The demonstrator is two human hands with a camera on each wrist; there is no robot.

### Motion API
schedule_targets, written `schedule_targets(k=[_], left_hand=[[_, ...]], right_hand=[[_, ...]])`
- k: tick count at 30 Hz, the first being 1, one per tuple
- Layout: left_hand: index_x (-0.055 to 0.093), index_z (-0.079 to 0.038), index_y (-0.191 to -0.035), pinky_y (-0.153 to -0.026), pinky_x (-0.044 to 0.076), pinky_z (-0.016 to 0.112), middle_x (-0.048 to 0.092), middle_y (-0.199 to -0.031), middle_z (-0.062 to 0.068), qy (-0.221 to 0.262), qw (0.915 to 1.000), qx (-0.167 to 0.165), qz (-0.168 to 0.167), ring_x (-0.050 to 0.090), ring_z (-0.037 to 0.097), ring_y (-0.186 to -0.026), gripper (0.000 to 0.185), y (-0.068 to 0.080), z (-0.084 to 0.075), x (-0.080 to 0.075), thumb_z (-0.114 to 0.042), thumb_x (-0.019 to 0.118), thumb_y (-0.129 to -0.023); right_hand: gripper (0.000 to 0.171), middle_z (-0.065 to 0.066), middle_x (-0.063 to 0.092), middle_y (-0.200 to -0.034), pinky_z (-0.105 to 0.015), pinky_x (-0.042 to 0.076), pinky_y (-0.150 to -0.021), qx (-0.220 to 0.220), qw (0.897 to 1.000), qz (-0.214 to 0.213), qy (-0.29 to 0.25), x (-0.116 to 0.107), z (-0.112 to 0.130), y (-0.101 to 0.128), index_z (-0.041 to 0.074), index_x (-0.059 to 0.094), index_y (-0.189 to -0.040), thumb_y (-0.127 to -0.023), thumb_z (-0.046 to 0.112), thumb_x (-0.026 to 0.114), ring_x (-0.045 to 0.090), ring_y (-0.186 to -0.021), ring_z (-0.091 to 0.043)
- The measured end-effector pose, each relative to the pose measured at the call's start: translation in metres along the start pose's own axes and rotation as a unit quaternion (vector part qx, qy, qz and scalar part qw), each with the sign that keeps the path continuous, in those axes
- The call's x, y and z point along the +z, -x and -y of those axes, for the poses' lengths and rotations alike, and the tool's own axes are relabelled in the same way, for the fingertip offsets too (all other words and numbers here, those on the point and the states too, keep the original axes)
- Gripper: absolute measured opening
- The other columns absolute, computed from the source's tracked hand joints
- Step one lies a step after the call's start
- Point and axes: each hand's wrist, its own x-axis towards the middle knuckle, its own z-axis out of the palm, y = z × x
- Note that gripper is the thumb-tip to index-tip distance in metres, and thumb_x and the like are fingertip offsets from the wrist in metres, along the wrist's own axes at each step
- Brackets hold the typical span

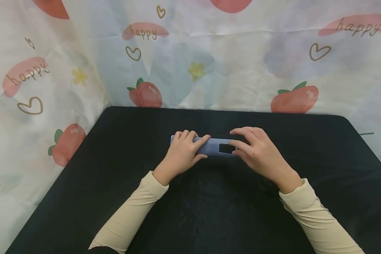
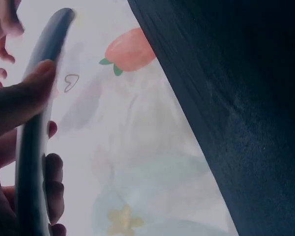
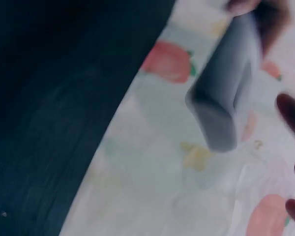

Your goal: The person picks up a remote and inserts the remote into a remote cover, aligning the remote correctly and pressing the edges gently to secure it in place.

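Observation:
A long, slim blue-grey case with a dark rectangular panel near its right end is held level above the black table; its exact kind is unclear. My left hand grips its left part, thumb on the near side and fingers over the far side. In the left wrist view the thumb presses along the case's narrow face. At the right end, my right hand hovers with spread, loosely bent fingers. The right wrist view shows these fingers apart from the blurred case.
A black cloth covers the table beneath both forearms. Behind and to the left hangs a pale curtain printed with fruit, hearts and flowers, meeting the table's far and left edges.

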Motion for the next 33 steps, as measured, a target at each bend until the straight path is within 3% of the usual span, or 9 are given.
schedule_targets(k=[3, 6, 9, 15, 21, 24, 28, 33], left_hand=[[0.054, -0.024, -0.132, -0.083, 0.041, 0.037, 0.058, -0.101, 0.005, 0.003, 1.0000, 0.000, -0.008, 0.053, 0.020, -0.092, 0.057, 0.001, 0.001, 0.000, -0.049, 0.066, -0.082], [0.054, -0.023, -0.132, -0.085, 0.042, 0.037, 0.059, -0.103, 0.005, 0.015, 0.9998, -0.001, -0.017, 0.054, 0.020, -0.094, 0.058, 0.002, 0.001, 0.001, -0.049, 0.066, -0.082], [0.054, -0.022, -0.132, -0.086, 0.043, 0.038, 0.060, -0.104, 0.005, 0.031, 0.9990, 0.003, -0.033, 0.055, 0.021, -0.094, 0.059, 0.002, 0.001, 0.001, -0.050, 0.066, -0.081], [0.055, -0.021, -0.132, -0.085, 0.044, 0.037, 0.060, -0.103, 0.005, 0.038, 0.9968, 0.020, -0.068, 0.056, 0.021, -0.093, 0.061, 0.001, 0.000, -0.001, -0.050, 0.067, -0.080], [0.055, -0.022, -0.132, -0.085, 0.043, 0.037, 0.059, -0.102, 0.004, 0.038, 0.9955, 0.029, -0.082, 0.055, 0.020, -0.092, 0.061, 0.001, 0.001, -0.004, -0.049, 0.070, -0.079], [0.055, -0.021, -0.132, -0.084, 0.043, 0.036, 0.060, -0.102, 0.004, 0.039, 0.9950, 0.034, -0.085, 0.055, 0.020, -0.092, 0.061, 0.001, 0.001, -0.006, -0.049, 0.069, -0.079], [0.056, -0.020, -0.131, -0.083, 0.043, 0.035, 0.061, -0.103, 0.004, 0.037, 0.9949, 0.037, -0.086, 0.055, 0.020, -0.092, 0.061, 0.001, -0.003, -0.008, -0.049, 0.070, -0.078], [0.058, -0.018, -0.129, -0.079, 0.046, 0.032, 0.062, -0.101, 0.003, 0.038, 0.9932, 0.070, -0.085, 0.057, 0.018, -0.089, 0.060, -0.002, -0.015, -0.010, -0.051, 0.067, -0.080]], right_hand=[[0.057, -0.018, 0.060, -0.116, -0.051, 0.038, -0.091, 0.032, 0.999, -0.014, -0.019, -0.004, -0.006, 0.001, 0.002, 0.063, -0.114, -0.062, 0.010, 0.085, 0.052, -0.107, -0.035], [0.076, -0.016, 0.061, -0.116, -0.053, 0.033, -0.094, 0.056, 0.998, 0.019, -0.016, -0.003, -0.012, 0.005, 0.001, 0.058, -0.121, -0.054, 0.021, 0.090, 0.048, -0.114, -0.035], [0.081, -0.015, 0.064, -0.113, -0.056, 0.031, -0.096, 0.071, 0.996, 0.051, -0.016, 0.003, -0.015, 0.009, 0.003, 0.058, -0.121, -0.051, 0.026, 0.091, 0.048, -0.117, -0.034], [0.068, -0.015, 0.065, -0.107, -0.054, 0.034, -0.094, 0.099, 0.990, 0.048, -0.089, 0.012, -0.013, 0.012, 0.001, 0.062, -0.114, -0.054, 0.017, 0.089, 0.054, -0.107, -0.031], [0.055, -0.008, 0.065, -0.106, -0.045, 0.039, -0.087, 0.149, 0.965, 0.052, -0.207, 0.009, -0.013, 0.012, 0.005, 0.063, -0.115, -0.064, 0.008, 0.083, 0.054, -0.102, -0.022], [0.047, -0.006, 0.065, -0.103, -0.041, 0.039, -0.086, 0.158, 0.962, 0.037, -0.219, 0.009, -0.012, 0.013, 0.006, 0.063, -0.113, -0.070, 0.011, 0.080, 0.053, -0.099, -0.018], [0.036, -0.008, 0.065, -0.095, -0.037, 0.036, -0.089, 0.149, 0.966, -0.006, -0.213, 0.014, -0.009, 0.013, 0.002, 0.065, -0.107, -0.080, 0.024, 0.074, 0.052, -0.093, -0.019], [0.014, -0.006, 0.060, -0.079, -0.029, 0.037, -0.080, 0.151, 0.968, -0.056, -0.194, 0.016, -0.006, 0.009, 0.002, 0.064, -0.082, -0.089, 0.014, 0.063, 0.050, -0.084, -0.017]])
